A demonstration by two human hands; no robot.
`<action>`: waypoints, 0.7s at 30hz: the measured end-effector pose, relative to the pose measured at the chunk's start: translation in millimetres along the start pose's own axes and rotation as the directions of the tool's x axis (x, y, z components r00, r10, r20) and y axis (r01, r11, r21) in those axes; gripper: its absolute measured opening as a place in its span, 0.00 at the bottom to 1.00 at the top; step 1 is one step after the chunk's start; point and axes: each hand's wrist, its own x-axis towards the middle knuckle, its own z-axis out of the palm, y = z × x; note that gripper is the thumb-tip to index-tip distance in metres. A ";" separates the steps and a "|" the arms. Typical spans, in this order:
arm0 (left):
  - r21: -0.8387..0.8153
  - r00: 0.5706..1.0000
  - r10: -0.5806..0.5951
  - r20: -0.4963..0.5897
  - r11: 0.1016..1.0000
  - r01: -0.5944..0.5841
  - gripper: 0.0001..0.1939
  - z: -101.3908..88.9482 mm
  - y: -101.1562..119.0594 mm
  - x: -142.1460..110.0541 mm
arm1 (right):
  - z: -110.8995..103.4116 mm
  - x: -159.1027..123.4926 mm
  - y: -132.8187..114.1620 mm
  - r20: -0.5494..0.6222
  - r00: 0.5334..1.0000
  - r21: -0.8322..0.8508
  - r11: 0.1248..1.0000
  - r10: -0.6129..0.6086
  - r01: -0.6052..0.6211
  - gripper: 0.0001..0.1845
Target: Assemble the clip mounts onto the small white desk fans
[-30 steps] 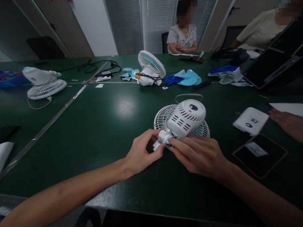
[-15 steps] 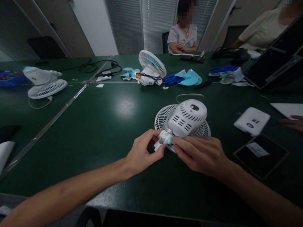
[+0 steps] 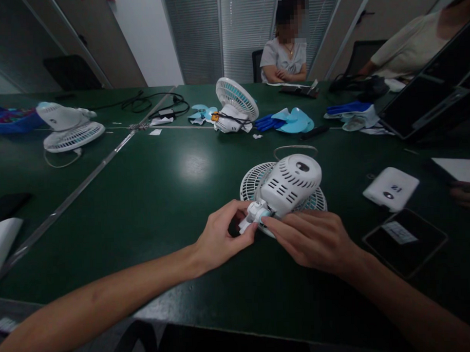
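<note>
A white fan (image 3: 293, 181) lies face down on the green table, its round slotted grille underneath and its motor housing on top. From the near left of the housing sticks out a white clip (image 3: 255, 212) with a light blue knob (image 3: 264, 214). My left hand (image 3: 225, 233) pinches the clip between thumb and fingers. My right hand (image 3: 314, 237) has its fingertips closed at the blue knob, partly covering it, while its other fingers curl in front of the housing and grille.
Beyond are another fan (image 3: 236, 104), blue fan blades (image 3: 295, 120) and gloves (image 3: 269, 122). A third fan (image 3: 69, 128) lies at the left. To the right are a white power bank (image 3: 390, 188) and a dark flat pad (image 3: 405, 242). Two people sit across the table.
My right fingertips have shifted slightly left around the blue knob. My left hand and the fan stay put. At the far right, another person's hand and a white sheet have moved right.
</note>
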 end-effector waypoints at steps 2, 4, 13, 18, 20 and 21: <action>-0.006 1.000 0.002 0.000 1.000 -0.002 0.16 -0.1 0.7 0.4 | -1.2 -0.5 1.8 0.004 1.000 0.018 0.999 -0.030 0.030 0.20; -0.007 1.000 0.009 0.000 1.000 -0.009 0.16 -0.3 1.9 0.7 | -2.0 1.8 1.2 -0.054 0.999 0.022 1.000 0.006 -0.004 0.14; 0.030 1.000 0.002 -0.006 1.000 -0.002 0.17 -0.3 0.0 -0.1 | -1.3 -0.1 1.3 -0.030 0.999 -0.005 1.000 -0.018 0.018 0.16; 0.016 1.000 -0.014 0.004 1.000 0.014 0.17 0.6 -1.9 -1.5 | -1.1 -2.2 3.2 -0.038 0.999 0.023 1.000 -0.008 0.009 0.16; 0.008 1.000 -0.006 0.008 1.000 0.006 0.17 0.4 -1.1 -1.4 | -0.1 -0.1 0.8 -0.082 0.996 0.025 0.999 0.025 -0.023 0.11; 0.007 1.000 -0.004 0.009 1.000 0.004 0.17 0.2 -0.5 -1.2 | 0.3 0.9 -0.3 -0.093 0.995 0.023 0.999 0.033 -0.031 0.09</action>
